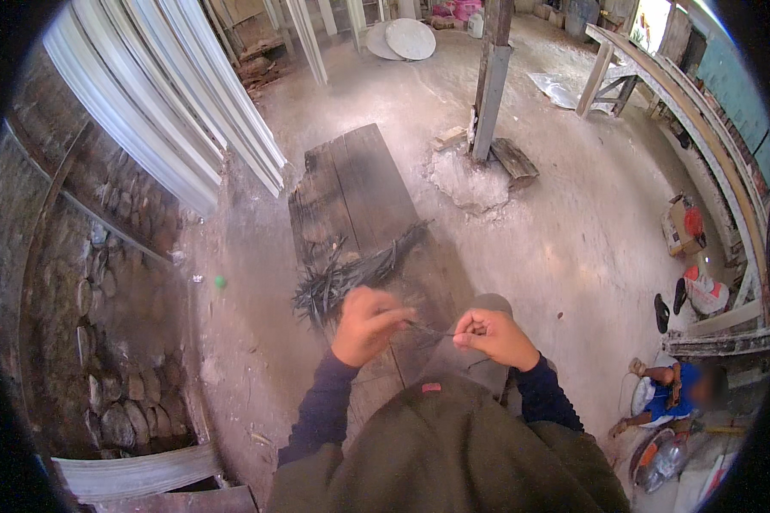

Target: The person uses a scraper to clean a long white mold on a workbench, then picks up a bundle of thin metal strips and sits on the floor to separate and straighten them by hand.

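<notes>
A thin dark strip stretches between my two hands in front of my body. My left hand is closed on one end, its fingers slightly smeared by motion. Thumb and fingertips of my right hand pinch the other end. Just beyond my left hand, a loose pile of black strips lies across a low, dark wooden bench, a few of them sticking out toward the right. What the strips are made of cannot be made out.
Long white moulded lengths lean at the upper left. A post rises from a rough concrete base beyond the bench. At the lower right a person in blue sits on the floor. A wooden frame table runs along the right.
</notes>
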The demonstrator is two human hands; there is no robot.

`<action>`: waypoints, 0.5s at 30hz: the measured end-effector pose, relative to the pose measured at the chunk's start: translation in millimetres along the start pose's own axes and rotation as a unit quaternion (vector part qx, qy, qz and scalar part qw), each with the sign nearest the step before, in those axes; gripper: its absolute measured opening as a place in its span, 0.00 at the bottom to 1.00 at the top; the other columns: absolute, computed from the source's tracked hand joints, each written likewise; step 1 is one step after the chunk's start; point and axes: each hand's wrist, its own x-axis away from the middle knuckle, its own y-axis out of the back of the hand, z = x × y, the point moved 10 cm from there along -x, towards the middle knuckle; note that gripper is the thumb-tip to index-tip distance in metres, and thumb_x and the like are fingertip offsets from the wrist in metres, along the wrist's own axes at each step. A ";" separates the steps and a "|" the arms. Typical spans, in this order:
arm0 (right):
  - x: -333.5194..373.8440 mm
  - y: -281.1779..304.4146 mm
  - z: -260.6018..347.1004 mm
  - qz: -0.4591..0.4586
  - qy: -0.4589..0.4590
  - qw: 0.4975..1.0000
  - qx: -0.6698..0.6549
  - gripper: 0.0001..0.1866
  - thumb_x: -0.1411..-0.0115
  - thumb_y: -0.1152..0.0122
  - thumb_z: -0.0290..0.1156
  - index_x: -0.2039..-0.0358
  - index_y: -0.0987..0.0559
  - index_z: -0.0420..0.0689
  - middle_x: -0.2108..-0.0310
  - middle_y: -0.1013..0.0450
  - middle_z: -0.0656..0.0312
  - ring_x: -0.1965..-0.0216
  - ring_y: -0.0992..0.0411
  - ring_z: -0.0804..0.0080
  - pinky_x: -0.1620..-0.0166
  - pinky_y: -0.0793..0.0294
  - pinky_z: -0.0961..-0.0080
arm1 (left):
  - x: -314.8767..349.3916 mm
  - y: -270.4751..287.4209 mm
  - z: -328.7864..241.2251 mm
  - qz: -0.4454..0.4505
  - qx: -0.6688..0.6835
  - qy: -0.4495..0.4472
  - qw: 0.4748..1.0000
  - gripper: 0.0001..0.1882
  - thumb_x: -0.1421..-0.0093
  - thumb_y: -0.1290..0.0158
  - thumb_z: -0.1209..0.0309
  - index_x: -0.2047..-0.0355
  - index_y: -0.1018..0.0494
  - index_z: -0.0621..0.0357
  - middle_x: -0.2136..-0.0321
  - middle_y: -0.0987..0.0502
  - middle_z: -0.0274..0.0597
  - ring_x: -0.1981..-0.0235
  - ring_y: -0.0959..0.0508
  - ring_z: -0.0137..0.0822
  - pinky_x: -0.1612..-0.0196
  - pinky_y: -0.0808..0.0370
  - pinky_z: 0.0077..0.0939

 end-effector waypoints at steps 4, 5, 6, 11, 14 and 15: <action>14.7 13.1 8.2 -0.103 0.093 0.990 -0.030 0.04 0.49 0.45 0.27 0.74 0.30 0.41 0.77 0.34 0.68 0.72 0.37 0.83 0.66 0.37 0.84 | 20.3 30.4 0.9 -0.190 0.074 0.155 0.967 0.09 0.54 0.47 0.75 0.70 0.27 0.55 0.74 0.30 0.38 0.68 0.30 0.33 0.62 0.35 0.22; 17.7 14.9 12.2 -0.125 0.118 0.984 -0.042 0.04 0.49 0.45 0.26 0.75 0.30 0.41 0.75 0.34 0.68 0.70 0.37 0.83 0.65 0.38 0.84 | 26.1 13.5 10.7 -0.162 0.168 0.233 0.944 0.08 0.53 0.48 0.75 0.70 0.27 0.57 0.73 0.30 0.37 0.68 0.30 0.32 0.62 0.35 0.22; 18.9 12.7 8.7 -0.124 0.092 0.983 -0.096 0.03 0.49 0.45 0.26 0.75 0.30 0.42 0.75 0.34 0.68 0.69 0.37 0.83 0.64 0.39 0.84 | 31.8 -7.6 17.3 -0.130 0.260 0.307 0.906 0.07 0.51 0.48 0.75 0.70 0.27 0.59 0.72 0.30 0.36 0.68 0.30 0.31 0.63 0.35 0.22; 17.2 -11.9 -1.8 -0.120 0.062 0.971 -0.198 0.02 0.49 0.45 0.25 0.76 0.29 0.42 0.74 0.34 0.69 0.68 0.37 0.83 0.63 0.40 0.86 | 24.6 -57.1 -20.6 -0.077 0.392 0.337 0.853 0.05 0.49 0.49 0.75 0.71 0.30 0.61 0.74 0.29 0.35 0.71 0.30 0.26 0.69 0.33 0.18; 20.9 -19.1 1.9 -0.113 0.024 0.960 -0.256 0.01 0.49 0.46 0.24 0.75 0.29 0.42 0.74 0.33 0.69 0.69 0.37 0.84 0.63 0.40 0.86 | 31.5 -68.8 -16.1 -0.090 0.462 0.368 0.802 0.04 0.50 0.48 0.76 0.74 0.32 0.60 0.75 0.30 0.35 0.74 0.29 0.25 0.72 0.31 0.17; 21.1 -19.9 1.9 -0.108 0.024 0.962 -0.249 0.02 0.49 0.46 0.25 0.75 0.29 0.42 0.74 0.33 0.70 0.69 0.37 0.84 0.63 0.40 0.86 | 35.9 -73.9 -10.7 -0.086 0.478 0.380 0.787 0.04 0.50 0.48 0.76 0.75 0.32 0.59 0.76 0.30 0.35 0.75 0.30 0.25 0.73 0.31 0.17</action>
